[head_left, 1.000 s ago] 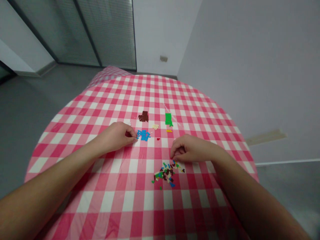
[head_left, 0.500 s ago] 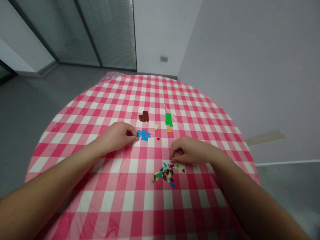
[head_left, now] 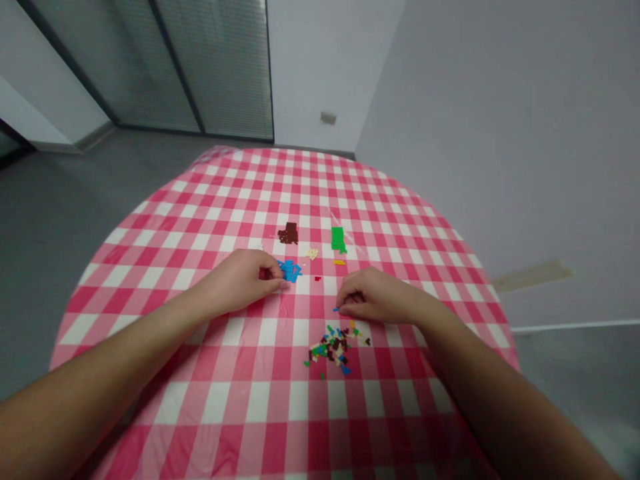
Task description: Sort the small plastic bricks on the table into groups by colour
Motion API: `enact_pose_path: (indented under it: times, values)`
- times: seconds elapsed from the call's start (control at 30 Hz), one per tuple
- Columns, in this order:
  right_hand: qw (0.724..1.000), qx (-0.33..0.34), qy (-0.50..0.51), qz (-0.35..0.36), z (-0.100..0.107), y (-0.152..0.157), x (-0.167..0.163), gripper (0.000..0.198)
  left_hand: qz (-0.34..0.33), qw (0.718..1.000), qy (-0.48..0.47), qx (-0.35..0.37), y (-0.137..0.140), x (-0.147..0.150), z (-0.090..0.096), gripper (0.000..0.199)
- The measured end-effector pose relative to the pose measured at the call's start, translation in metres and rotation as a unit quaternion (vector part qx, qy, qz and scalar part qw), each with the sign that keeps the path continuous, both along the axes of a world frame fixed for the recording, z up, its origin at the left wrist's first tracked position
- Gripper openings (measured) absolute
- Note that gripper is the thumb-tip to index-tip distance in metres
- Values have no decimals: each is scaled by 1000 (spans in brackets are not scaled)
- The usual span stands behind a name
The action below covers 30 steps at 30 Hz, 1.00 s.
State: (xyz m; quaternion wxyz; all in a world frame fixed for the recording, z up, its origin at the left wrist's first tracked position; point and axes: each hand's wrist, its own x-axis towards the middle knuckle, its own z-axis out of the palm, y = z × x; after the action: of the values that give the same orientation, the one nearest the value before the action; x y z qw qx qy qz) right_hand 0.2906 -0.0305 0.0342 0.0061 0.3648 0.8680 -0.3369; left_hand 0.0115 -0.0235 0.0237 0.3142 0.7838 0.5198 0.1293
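My left hand (head_left: 250, 279) rests on the cloth with its fingertips at the left edge of a flat cluster of blue building bricks (head_left: 289, 271). Its thumb and fingers curl towards each other; whether a brick sits between them cannot be made out. My right hand (head_left: 375, 296) is closed in a pinch, and a small blue brick (head_left: 336, 309) pokes out from its fingertips. Just below that hand lies a loose pile of mixed small bricks (head_left: 334, 348), brown, green, blue, cream and yellow.
Beyond my hands lie dark brown bricks (head_left: 289, 233), green bricks (head_left: 338, 239), cream pieces (head_left: 313, 254), yellow pieces (head_left: 339, 263) and a small red piece (head_left: 318, 279). A red-and-white checked cloth (head_left: 225, 400) covers the round table. A wall (head_left: 500, 133) stands to the right.
My right hand has moved slightly up and left from the mixed pile, with a blue brick now showing at its fingertips. My left hand has shifted a little right, against the blue cluster.
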Motion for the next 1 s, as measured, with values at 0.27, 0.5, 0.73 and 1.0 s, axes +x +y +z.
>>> enact_pose_path:
  times: [0.27,0.5,0.73,1.0]
  values:
    - [986,64,132,-85,-8,-6,-14,11,-84,987,-109,82,-26,25,-3,14]
    - [982,51,158,-85,-10,-15,-24,9,-66,982,-139,108,-33,33,-7,14]
    - [982,57,161,-77,-11,-18,-29,9,-84,983,-121,110,-30,32,-4,14]
    - [977,67,176,-97,-13,-20,-32,8,-103,985,-82,112,-28,30,-1,18]
